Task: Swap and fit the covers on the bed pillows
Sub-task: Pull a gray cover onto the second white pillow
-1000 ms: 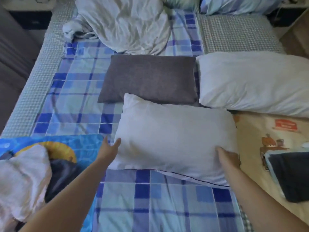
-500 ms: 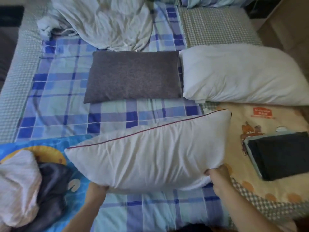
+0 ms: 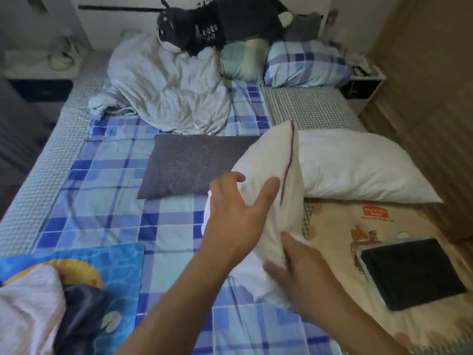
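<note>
The bare pillow (image 3: 266, 180) stands on end mid-bed, left hand (image 3: 235, 208) open against it, right hand (image 3: 302, 267) gripping its low end; no cover fitted yet, grey pillow (image 3: 194, 165) waits at 11 o'clock.

A home bedroom; a wide bed (image 3: 102, 180) under a blue plaid sheet carries pillows, a crumpled duvet (image 3: 163, 88) and a dark plush toy (image 3: 204, 29) at its head edge; low bedside tables (image 3: 363, 88) flank both head corners.
</note>
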